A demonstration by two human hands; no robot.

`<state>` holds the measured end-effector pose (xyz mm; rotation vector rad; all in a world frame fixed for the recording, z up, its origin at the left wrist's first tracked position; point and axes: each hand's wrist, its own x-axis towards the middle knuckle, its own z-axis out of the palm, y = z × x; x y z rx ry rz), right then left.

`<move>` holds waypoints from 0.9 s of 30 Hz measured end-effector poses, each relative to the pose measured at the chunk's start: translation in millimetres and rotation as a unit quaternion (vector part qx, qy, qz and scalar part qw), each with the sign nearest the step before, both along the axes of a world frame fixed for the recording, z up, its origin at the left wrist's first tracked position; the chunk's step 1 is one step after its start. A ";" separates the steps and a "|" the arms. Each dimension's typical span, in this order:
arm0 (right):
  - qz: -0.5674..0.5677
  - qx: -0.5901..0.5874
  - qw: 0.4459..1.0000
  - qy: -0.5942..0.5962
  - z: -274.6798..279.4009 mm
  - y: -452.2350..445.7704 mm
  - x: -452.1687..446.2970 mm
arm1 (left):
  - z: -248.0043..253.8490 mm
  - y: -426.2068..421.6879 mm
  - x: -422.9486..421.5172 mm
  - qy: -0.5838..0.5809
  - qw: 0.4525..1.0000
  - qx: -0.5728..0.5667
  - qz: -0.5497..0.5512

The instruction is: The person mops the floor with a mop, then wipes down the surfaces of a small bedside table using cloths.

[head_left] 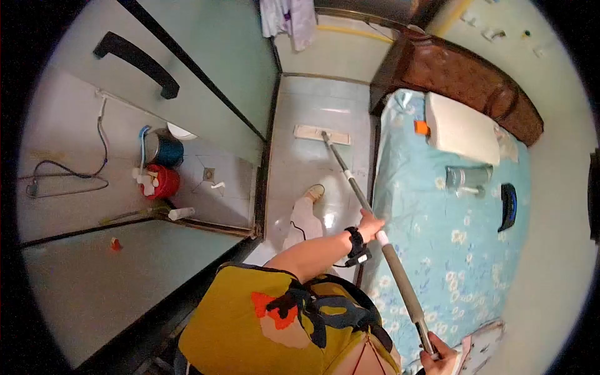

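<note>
A long-handled flat mop runs diagonally from the lower right up to its white rectangular head [322, 134], which lies flat on the pale tiled floor [331, 100]. My left hand [369, 225], with a black band on its wrist, is closed around the middle of the mop pole [400, 275]. Near the pole's top end, at the bottom right, my right hand [440, 356] grips it. One of my feet [315, 192], in a light shoe, stands on the floor below the mop head.
On the right, a bed [425, 250] with a blue floral cover bears a pillow [462, 128]. A glass-walled washroom on the left holds a red bucket [164, 182] and a blue bucket [170, 150]. Clothes [290, 22] hang at the top.
</note>
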<state>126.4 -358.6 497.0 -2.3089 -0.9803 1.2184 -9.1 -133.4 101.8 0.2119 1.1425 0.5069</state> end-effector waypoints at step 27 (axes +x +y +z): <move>0.349 0.047 0.936 0.026 -41.2 331.9 -154.2 | -22.1 323.1 -183.9 0.064 0.997 0.048 0.012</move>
